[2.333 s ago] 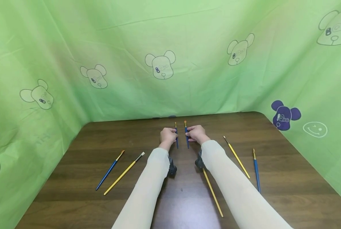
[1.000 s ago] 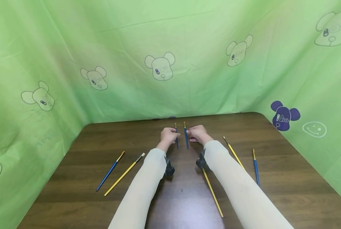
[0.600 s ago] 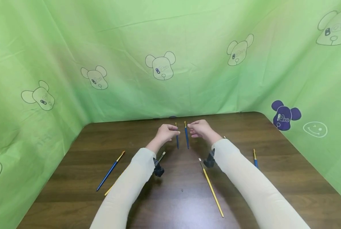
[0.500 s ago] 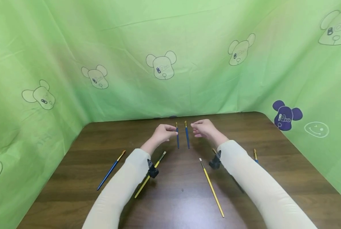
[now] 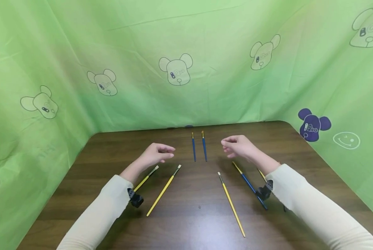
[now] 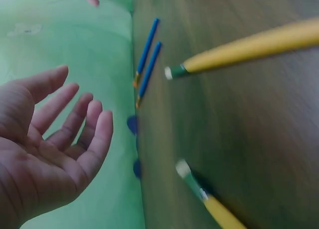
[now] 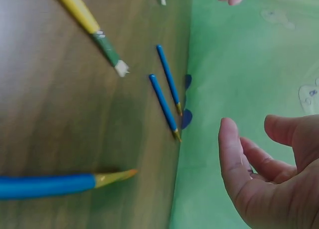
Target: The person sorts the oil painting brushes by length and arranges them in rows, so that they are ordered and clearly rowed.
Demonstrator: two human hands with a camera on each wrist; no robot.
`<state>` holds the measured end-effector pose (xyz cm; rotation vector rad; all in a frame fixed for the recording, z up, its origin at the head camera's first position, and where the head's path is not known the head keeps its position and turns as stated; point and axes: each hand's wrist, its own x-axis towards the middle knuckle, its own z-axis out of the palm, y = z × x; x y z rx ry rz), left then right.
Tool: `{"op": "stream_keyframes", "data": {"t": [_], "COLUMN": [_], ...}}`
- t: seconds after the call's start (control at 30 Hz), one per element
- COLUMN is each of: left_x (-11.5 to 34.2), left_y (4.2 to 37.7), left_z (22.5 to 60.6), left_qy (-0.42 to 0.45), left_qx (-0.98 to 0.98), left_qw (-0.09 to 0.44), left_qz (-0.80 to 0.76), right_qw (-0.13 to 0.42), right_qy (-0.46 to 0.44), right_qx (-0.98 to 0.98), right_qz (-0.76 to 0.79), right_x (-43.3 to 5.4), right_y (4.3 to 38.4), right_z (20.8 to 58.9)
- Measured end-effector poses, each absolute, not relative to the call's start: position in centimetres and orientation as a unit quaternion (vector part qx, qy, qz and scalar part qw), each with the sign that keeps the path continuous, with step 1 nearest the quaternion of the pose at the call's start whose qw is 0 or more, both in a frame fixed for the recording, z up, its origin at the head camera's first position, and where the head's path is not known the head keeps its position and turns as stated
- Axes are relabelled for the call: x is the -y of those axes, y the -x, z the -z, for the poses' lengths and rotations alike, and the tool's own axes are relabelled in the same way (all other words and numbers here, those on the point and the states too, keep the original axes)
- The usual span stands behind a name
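From where I sit, the biggest thing is the green curtain (image 5: pixel 130 43), printed with cartoon heads (image 5: pixel 179 74), beyond both hands and out to either side. It meets the far edge of the brown wood-grain table (image 5: pixel 180 225), whose glare, nearer the person than the hands, might cost me some detail.

My main worry is the left sleeve (image 5: pixel 94 215) and right sleeve (image 5: pixel 317 208): swept sideways, they could drag any brush beneath, and I can't tell all they cover.

The left hand (image 5: pixel 156 154) is loosely spread and empty; the right hand (image 5: pixel 239 146) is empty too, with a gap between thumb and forefinger.

Below the hands, a dipping left wrist camera (image 5: pixel 135 198) could roll the outer yellow brush (image 5: pixel 142 183), and the right wrist camera (image 5: pixel 264 190) the slanted blue brush (image 5: pixel 248 183).

Inward of each hand and nearer the person lie the left inner yellow brush (image 5: pixel 163 191) and right inner yellow brush (image 5: pixel 231 205). Between the hands, the two far blue brushes (image 5: pixel 204 147) lie side by side, apart; a stray fingertip could skew them.
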<state>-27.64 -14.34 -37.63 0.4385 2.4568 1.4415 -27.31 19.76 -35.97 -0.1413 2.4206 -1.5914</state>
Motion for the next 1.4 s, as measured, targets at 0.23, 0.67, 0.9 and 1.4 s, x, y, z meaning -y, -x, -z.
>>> {"op": "stream_keyframes", "data": {"t": [0.23, 0.67, 0.9, 1.4], "left_x": [18.3, 26.2, 29.1, 31.4], "left_y": [25.7, 23.1, 22.0, 20.9], "left_z": [38.3, 39.3, 40.1, 42.9], "left_qy": [-0.175, -0.183, -0.151, -0.048], "left_qx": [-0.832, -0.803, -0.821, -0.839], "left_qw": [0.136, 0.106, 0.081, 0.064], "left_qz": [-0.509, -0.557, -0.544, -0.539], "right_qw": [0.085, -0.001, -0.016, -0.036], "right_qy": [0.070, 0.076, 0.073, 0.049], "right_qx": [-0.844, -0.861, -0.859, -0.903], "right_qz": [0.524, 0.502, 0.506, 0.424], "right_x": [-21.5, -24.9, -25.6, -25.0], "right_y": [24.9, 20.8, 18.6, 16.4], "right_z": [36.5, 38.0, 39.7, 42.1]}}
